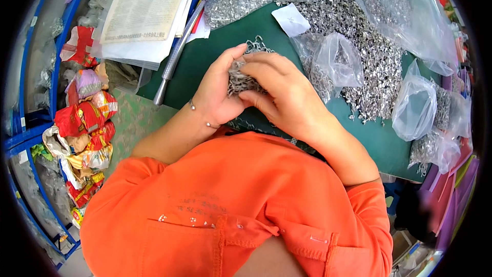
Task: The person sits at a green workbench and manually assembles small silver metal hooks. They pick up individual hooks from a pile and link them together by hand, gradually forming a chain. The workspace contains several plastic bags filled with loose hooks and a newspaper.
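Note:
A clump of silver metal chain (pixel 238 82) is cupped between my two hands over the near part of the green table. My left hand (pixel 218 84), with a thin open bangle at the wrist, closes round its left side. My right hand (pixel 292 92) curls over it from the right, fingers bent and thumb below. Loose chain loops (pixel 259 46) stick out beyond the fingertips. The middle of the clump is partly covered by my fingers. To the right lies a heap of small shiny metal pieces (pixel 374 66), beside a clear plastic bag (pixel 338 64) with similar pieces.
A tapered metal rod (pixel 177 56) lies left of my hands, beside a newspaper page (pixel 148 7) on papers. More clear bags (pixel 415 107) line the table's right side. A white paper slip (pixel 290 19) lies behind. Blue shelving (pixel 64 36) and red packages (pixel 84 118) stand left.

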Demonstrator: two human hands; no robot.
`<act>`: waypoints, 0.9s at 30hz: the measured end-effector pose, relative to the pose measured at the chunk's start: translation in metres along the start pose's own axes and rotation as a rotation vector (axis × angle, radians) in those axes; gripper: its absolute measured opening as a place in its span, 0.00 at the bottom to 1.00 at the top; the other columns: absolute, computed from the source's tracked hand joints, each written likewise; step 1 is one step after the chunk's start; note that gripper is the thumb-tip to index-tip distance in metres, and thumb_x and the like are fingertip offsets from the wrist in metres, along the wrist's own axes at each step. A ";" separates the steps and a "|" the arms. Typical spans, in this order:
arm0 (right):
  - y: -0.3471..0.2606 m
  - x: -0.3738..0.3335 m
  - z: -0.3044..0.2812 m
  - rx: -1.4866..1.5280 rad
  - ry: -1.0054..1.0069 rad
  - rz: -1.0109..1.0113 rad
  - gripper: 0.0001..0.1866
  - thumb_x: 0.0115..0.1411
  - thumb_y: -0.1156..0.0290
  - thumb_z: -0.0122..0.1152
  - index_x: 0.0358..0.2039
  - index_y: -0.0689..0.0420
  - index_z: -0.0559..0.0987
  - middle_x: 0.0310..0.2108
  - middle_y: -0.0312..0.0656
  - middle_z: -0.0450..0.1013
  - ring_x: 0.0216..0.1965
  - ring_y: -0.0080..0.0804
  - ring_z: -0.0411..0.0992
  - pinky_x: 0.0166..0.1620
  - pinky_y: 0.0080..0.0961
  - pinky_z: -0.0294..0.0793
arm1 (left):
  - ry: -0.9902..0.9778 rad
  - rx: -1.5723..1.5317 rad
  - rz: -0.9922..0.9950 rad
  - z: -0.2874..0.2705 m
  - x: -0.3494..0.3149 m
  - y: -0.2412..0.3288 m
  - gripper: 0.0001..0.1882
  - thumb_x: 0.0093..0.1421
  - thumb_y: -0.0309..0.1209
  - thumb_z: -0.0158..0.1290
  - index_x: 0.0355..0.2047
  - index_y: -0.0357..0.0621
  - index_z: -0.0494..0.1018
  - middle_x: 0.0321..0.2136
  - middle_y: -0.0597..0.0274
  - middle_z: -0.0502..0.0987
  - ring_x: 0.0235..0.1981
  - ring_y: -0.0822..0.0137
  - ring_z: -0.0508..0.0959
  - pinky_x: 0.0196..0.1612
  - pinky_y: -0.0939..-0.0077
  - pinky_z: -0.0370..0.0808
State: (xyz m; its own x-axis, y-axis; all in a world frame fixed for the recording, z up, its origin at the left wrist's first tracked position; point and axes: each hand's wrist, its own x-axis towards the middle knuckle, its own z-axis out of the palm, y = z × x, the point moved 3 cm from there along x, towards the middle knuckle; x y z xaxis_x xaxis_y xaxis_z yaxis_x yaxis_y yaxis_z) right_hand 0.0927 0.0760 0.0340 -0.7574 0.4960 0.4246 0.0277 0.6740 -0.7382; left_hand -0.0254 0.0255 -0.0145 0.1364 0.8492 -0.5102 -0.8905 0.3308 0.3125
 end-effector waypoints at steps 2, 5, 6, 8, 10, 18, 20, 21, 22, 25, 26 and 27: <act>-0.004 -0.001 -0.005 -0.065 -0.026 -0.014 0.17 0.46 0.79 0.63 0.39 0.61 0.74 0.39 0.49 0.71 0.39 0.49 0.71 0.43 0.37 0.71 | 0.053 -0.057 -0.032 -0.005 0.004 -0.004 0.15 0.63 0.40 0.42 0.39 0.44 0.72 0.36 0.58 0.76 0.37 0.65 0.76 0.39 0.68 0.74; 0.003 -0.013 -0.027 -0.094 0.111 0.066 0.07 0.48 0.80 0.60 0.30 0.61 0.75 0.28 0.46 0.72 0.32 0.46 0.72 0.34 0.36 0.73 | 0.104 0.011 -0.061 -0.014 -0.001 -0.005 0.13 0.62 0.39 0.45 0.38 0.45 0.72 0.37 0.57 0.76 0.36 0.63 0.77 0.36 0.68 0.74; 0.009 -0.023 -0.030 -0.136 0.056 0.139 0.05 0.48 0.79 0.61 0.28 0.61 0.75 0.27 0.46 0.71 0.30 0.45 0.71 0.32 0.36 0.72 | 0.131 -0.014 -0.072 -0.018 -0.002 -0.004 0.11 0.60 0.38 0.48 0.37 0.47 0.72 0.35 0.59 0.76 0.35 0.63 0.77 0.32 0.69 0.74; 0.017 -0.047 -0.022 -0.187 -0.073 0.267 0.05 0.49 0.75 0.63 0.26 0.60 0.75 0.24 0.46 0.69 0.27 0.44 0.71 0.29 0.36 0.71 | 0.107 -0.035 -0.062 -0.024 -0.001 -0.001 0.11 0.61 0.37 0.47 0.38 0.45 0.71 0.35 0.57 0.75 0.33 0.62 0.77 0.28 0.71 0.75; 0.016 -0.070 -0.005 -0.262 -0.222 0.321 0.10 0.47 0.69 0.65 0.24 0.60 0.74 0.24 0.45 0.68 0.27 0.43 0.70 0.30 0.36 0.72 | 0.111 -0.030 -0.047 -0.023 0.001 -0.001 0.10 0.62 0.36 0.46 0.38 0.45 0.70 0.33 0.56 0.74 0.32 0.62 0.77 0.23 0.73 0.74; 0.019 -0.083 0.012 -0.220 -0.133 0.164 0.07 0.46 0.77 0.63 0.27 0.59 0.74 0.28 0.42 0.69 0.30 0.40 0.70 0.31 0.31 0.72 | 0.099 -0.031 -0.002 -0.012 0.001 -0.001 0.10 0.61 0.36 0.47 0.39 0.46 0.70 0.34 0.56 0.74 0.31 0.62 0.76 0.24 0.73 0.72; 0.020 -0.081 0.005 -0.125 -0.057 0.178 0.09 0.47 0.80 0.63 0.31 0.60 0.75 0.29 0.42 0.70 0.30 0.39 0.71 0.31 0.28 0.73 | 0.105 -0.055 -0.011 -0.013 0.001 -0.001 0.10 0.61 0.36 0.47 0.39 0.46 0.70 0.34 0.56 0.74 0.32 0.62 0.76 0.25 0.73 0.73; 0.020 -0.077 -0.001 -0.052 -0.002 0.199 0.10 0.48 0.81 0.62 0.33 0.61 0.75 0.30 0.42 0.70 0.30 0.39 0.71 0.32 0.26 0.73 | 0.103 -0.069 -0.019 -0.013 0.001 -0.002 0.10 0.61 0.36 0.47 0.39 0.46 0.70 0.34 0.56 0.74 0.32 0.62 0.76 0.25 0.73 0.74; 0.021 -0.074 -0.006 0.021 0.052 0.220 0.12 0.48 0.83 0.62 0.35 0.62 0.76 0.31 0.42 0.71 0.30 0.38 0.71 0.32 0.25 0.73 | 0.101 -0.084 -0.028 -0.013 0.001 -0.002 0.10 0.61 0.36 0.46 0.39 0.46 0.70 0.34 0.56 0.74 0.32 0.62 0.76 0.26 0.73 0.74; 0.023 -0.076 -0.010 0.267 0.257 0.426 0.17 0.50 0.86 0.61 0.41 0.62 0.74 0.34 0.40 0.72 0.33 0.27 0.72 0.34 0.21 0.73 | 0.082 -0.106 -0.051 -0.011 0.003 -0.004 0.11 0.61 0.36 0.47 0.39 0.46 0.70 0.34 0.57 0.74 0.33 0.63 0.77 0.28 0.71 0.74; 0.022 -0.077 -0.009 0.338 0.291 0.428 0.18 0.50 0.86 0.60 0.43 0.62 0.73 0.34 0.40 0.72 0.33 0.26 0.71 0.35 0.20 0.72 | 0.090 -0.106 -0.051 -0.007 0.002 -0.005 0.11 0.60 0.37 0.47 0.39 0.46 0.70 0.33 0.58 0.75 0.33 0.64 0.77 0.29 0.71 0.73; 0.021 -0.079 -0.009 0.409 0.322 0.430 0.19 0.51 0.87 0.60 0.44 0.62 0.71 0.34 0.40 0.71 0.34 0.24 0.71 0.36 0.20 0.72 | 0.099 -0.108 -0.052 -0.005 0.002 -0.006 0.11 0.59 0.37 0.48 0.39 0.46 0.71 0.33 0.59 0.76 0.34 0.65 0.77 0.30 0.70 0.72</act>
State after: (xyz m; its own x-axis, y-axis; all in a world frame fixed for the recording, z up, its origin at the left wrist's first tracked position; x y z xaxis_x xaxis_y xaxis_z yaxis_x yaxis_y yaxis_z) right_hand 0.1589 0.0560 -0.0108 -0.4998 0.8552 0.1369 -0.0140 0.1501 -0.9886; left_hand -0.0221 0.0231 -0.0215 0.1454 0.7855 -0.6016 -0.9254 0.3231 0.1982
